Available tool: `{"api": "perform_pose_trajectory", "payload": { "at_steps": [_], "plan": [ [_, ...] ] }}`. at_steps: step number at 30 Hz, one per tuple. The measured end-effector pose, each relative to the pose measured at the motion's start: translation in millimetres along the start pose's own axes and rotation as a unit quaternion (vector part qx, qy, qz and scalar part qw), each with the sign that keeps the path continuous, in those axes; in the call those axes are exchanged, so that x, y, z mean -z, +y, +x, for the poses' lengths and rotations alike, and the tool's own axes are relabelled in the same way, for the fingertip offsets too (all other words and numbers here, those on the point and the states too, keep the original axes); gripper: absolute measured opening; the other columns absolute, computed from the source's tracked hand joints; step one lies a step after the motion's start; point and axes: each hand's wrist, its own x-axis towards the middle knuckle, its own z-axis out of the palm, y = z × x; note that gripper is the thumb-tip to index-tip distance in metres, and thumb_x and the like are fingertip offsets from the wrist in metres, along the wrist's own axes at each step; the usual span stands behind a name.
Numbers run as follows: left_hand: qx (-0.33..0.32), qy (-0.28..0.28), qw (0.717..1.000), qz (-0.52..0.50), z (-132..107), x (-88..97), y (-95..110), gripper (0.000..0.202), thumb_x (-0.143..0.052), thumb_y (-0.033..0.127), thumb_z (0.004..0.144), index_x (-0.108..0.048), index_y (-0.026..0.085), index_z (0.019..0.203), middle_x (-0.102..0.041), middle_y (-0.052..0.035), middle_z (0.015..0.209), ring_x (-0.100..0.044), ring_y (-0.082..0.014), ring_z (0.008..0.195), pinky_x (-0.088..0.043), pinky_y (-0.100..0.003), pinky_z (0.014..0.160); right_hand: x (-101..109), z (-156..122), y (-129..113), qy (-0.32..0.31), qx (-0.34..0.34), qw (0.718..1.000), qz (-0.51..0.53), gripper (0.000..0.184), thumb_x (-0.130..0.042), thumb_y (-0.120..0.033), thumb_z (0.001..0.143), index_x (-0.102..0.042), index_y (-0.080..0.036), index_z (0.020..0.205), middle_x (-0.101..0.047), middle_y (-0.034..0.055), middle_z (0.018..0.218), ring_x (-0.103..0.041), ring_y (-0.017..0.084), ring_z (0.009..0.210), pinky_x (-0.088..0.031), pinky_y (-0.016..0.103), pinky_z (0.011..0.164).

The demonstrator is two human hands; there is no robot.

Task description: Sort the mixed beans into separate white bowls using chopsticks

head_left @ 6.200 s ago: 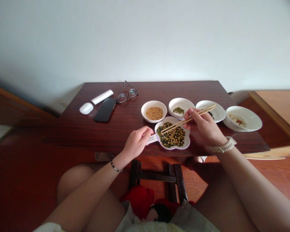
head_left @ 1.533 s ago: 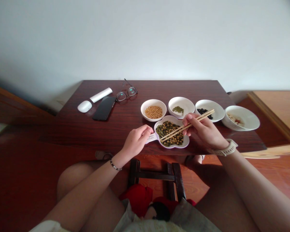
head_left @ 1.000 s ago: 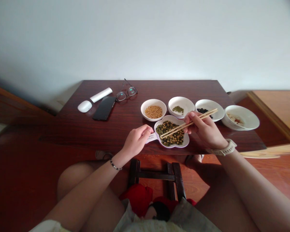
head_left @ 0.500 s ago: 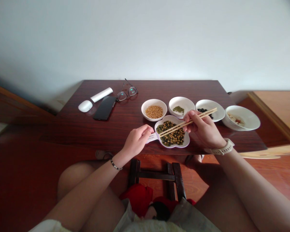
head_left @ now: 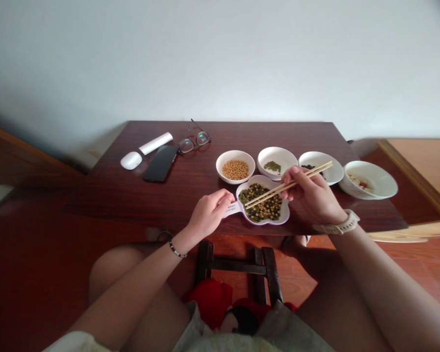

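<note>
Chopsticks [head_left: 267, 195] slant much as half a second earlier, tips low over the left part of the flower-shaped dish [head_left: 286, 215] of mixed beans [head_left: 266, 211], back ends rising past its right side. Right hand [head_left: 313, 195], just right of the dish, has its grip clamped on them. Left hand [head_left: 209, 215], left of the dish, pinches its small handle [head_left: 231, 210], fingers together

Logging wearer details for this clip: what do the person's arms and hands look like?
Both forearms are bare, with no sleeves or gloves. The left hand has a thin dark-and-silver beaded bracelet at its wrist. The right hand has a white watch-style band at its wrist. I can make out no rings.
</note>
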Motion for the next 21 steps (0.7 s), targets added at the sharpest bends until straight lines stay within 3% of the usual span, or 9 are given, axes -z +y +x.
{"api": "perform_pose_trajectory", "payload": {
  "at_steps": [10,21],
  "plan": [
    [0.004,-0.002,1.0,0.001,0.2,-0.2,-1.4,0.039,-0.052,0.046,0.117,-0.077,0.02,0.102,-0.085,-0.0042,0.099,-0.075,-0.0193,0.085,-0.051,-0.028,0.077,3.3,-0.4,5.5,-0.04,-0.025,0.998,-0.03,0.044,-0.078,-0.061,0.104,-0.076,-0.02,0.087,-0.07,0.0037,0.072,-0.067,0.014,0.059,-0.055,0.024,0.052],
    [0.002,-0.002,1.0,0.007,-0.1,0.7,-0.4,0.041,-0.05,0.048,0.117,-0.077,0.021,0.103,-0.086,-0.0051,0.103,-0.078,-0.0218,0.091,-0.053,-0.03,0.081,3.7,1.1,9.7,-0.034,-0.017,0.999,-0.027,0.044,-0.078,-0.064,0.103,-0.076,-0.022,0.089,-0.071,0.0041,0.073,-0.067,0.016,0.06,-0.054,0.026,0.05]
  ]
}}
